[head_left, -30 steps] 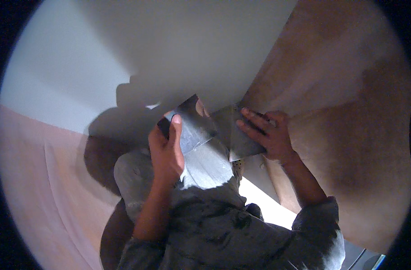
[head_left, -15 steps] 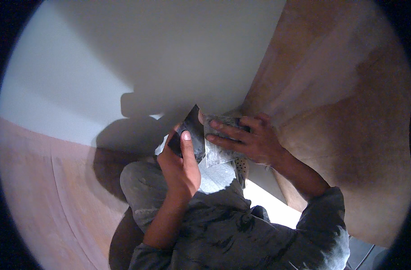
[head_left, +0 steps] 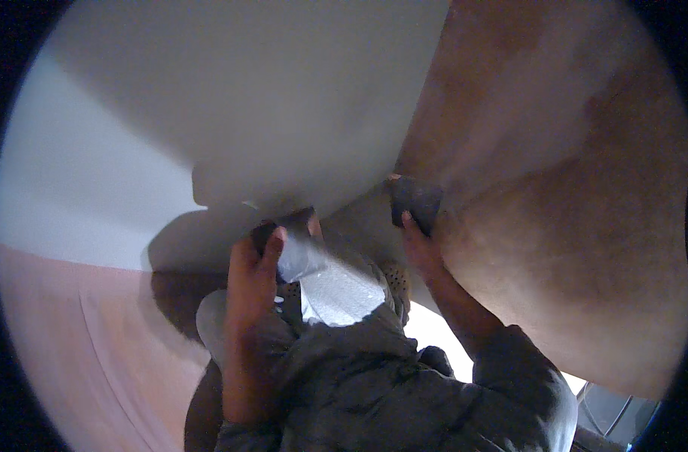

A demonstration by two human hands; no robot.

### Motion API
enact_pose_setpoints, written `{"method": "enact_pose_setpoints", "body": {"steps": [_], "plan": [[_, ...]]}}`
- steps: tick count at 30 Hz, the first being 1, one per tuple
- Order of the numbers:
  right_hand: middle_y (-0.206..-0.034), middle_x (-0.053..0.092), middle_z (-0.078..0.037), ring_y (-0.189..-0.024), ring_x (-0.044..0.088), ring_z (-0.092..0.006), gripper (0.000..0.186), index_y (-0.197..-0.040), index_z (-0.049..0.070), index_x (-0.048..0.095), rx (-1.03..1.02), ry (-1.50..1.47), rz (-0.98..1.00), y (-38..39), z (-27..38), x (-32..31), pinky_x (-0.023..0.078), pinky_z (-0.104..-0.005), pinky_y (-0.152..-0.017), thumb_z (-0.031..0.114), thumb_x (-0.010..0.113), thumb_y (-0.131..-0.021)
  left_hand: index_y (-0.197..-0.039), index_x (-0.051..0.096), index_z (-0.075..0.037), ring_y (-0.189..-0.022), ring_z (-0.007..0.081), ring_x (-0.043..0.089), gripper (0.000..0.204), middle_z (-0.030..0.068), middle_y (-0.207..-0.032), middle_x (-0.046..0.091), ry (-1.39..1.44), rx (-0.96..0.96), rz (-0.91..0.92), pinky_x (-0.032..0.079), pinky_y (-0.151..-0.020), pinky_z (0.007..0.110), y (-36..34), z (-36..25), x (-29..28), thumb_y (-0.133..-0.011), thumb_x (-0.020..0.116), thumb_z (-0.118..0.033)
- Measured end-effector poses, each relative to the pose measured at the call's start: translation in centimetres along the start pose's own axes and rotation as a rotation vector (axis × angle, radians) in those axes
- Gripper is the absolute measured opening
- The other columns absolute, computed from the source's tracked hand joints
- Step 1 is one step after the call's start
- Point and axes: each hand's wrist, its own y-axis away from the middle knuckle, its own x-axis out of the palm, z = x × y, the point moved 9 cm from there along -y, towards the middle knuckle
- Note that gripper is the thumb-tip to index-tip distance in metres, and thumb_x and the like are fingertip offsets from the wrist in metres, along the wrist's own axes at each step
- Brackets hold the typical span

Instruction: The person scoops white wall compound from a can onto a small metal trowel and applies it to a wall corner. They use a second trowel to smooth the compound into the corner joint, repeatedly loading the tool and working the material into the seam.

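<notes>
My left hand (head_left: 255,265) is closed on a thin flat piece (head_left: 298,258), dark at its upper part and pale and shiny lower down. The thumb presses on its near face. My right hand (head_left: 421,245) grips a dark, four-sided flat plate (head_left: 417,202), thumb on the near side and other fingers mostly hidden behind. The plate is close to the corner between the pale wall and the brown panel; whether it touches either, I cannot tell. What kind of piece each one is does not show clearly.
The pale wall (head_left: 283,98) rises ahead, bearing my shadow. To the right stands the brown panel (head_left: 555,248) with smeared lighter patches. A curved pinkish surface (head_left: 65,324) lies at left. Below my hands are my knees and a perforated shoe (head_left: 396,282).
My hands have moved apart; the two flat pieces were together before. The right hand has gone up toward the corner, while the left has shifted left and slightly down.
</notes>
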Motion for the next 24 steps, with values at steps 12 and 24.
{"method": "enact_pose_setpoints", "body": {"steps": [12,24], "plan": [[-0.133,0.053,-0.014,-0.122,0.047,-0.0256,0.038,-0.123,0.002,0.053,0.047,-0.213,-0.284,-7.1,-17.6,2.9,0.036,-0.0396,-0.107,0.02,0.062,-0.091,-0.109,0.065,0.001,-0.092,0.0232,0.061,0.056,0.0153,-0.099,0.069,-0.564,-0.295,0.666,0.046,-0.086,0.035,-0.5,5.3,4.9,-0.087,0.067,-0.051],[-0.119,0.057,-0.004,-0.109,0.052,-0.0195,0.027,-0.113,0.011,0.056,0.36,-1.357,-0.645,-10.4,-23.5,4.5,0.04,-0.0427,-0.093,0.013,0.055,-0.086,-0.089,0.065,0.004,-0.077,0.0207,0.059,0.057,0.0173,-0.08,0.066,-0.211,-0.269,0.808,0.047,-0.073,0.038,0.6,5.8,9.3,-0.089,0.064,-0.053]]}}
